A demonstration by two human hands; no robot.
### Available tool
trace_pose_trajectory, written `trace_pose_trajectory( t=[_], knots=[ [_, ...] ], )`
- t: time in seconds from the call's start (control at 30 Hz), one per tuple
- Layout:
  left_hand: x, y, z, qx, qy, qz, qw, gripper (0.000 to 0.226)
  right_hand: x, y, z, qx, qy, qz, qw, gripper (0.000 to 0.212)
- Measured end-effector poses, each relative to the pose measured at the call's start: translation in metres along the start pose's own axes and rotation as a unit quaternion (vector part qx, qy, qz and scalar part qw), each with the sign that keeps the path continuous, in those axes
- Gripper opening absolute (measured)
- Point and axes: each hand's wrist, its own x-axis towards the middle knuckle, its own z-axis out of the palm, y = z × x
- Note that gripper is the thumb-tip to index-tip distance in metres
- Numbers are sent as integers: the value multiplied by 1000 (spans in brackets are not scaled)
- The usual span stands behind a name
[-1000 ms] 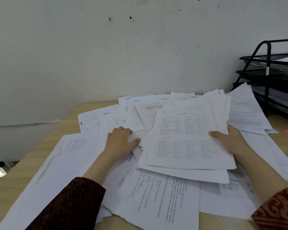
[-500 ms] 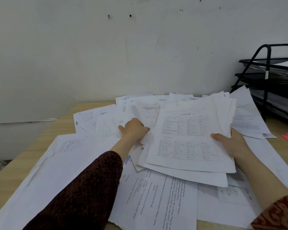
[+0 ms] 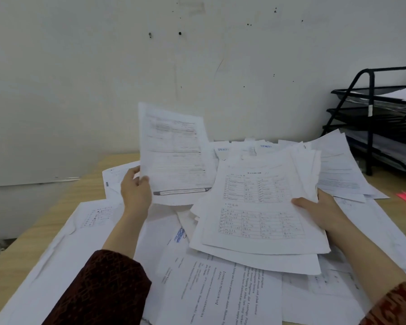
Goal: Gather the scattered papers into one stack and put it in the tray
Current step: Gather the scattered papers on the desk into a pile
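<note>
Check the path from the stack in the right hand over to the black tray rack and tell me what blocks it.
Nothing solid does. The right hand holds the stack raised over the desk; between it and the tray rack at far right lie only flat loose sheets. The top tray already holds some paper. The left hand holds one lifted sheet away from that path.

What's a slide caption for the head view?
Left hand lifts one sheet; right hand holds the stack.

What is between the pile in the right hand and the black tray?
In the head view, loose sheets on the table lie between the held stack in the right hand and the black tray rack.
</note>
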Motion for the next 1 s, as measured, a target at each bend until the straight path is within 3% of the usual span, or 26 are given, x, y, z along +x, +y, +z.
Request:
trace_pose_trajectory(
  t=[0.17,0.27,0.43,0.63,0.73,0.83,0.9,1.0],
  knots=[
    [7,8,-17,-168,5,-79,983,30,-2,-1,0,-26,4,-2,1000,23],
    [6,7,-14,-185,-36,-96,977,28,-3,-2,0,-33,3,-3,999,21],
    [21,12,-29,-258,-20,-70,963,25,-4,-2,1,-29,-3,-7,1000,22],
    [21,5,-36,-246,-77,-100,961,27,-3,-1,1,-25,-2,-7,1000,23],
    [16,5,-34,-176,-158,-87,968,23,-3,0,1,-32,-2,-6,999,23],
    [8,12,-30,-71,-290,-39,953,18,-3,1,1,-32,-7,-2,999,22],
    [6,20,-25,55,-391,2,919,15,-2,1,0,-30,-10,-6,999,19],
    [16,39,-9,317,-459,119,821,17,-1,-1,0,-31,-21,-27,999,17]
  ],
)
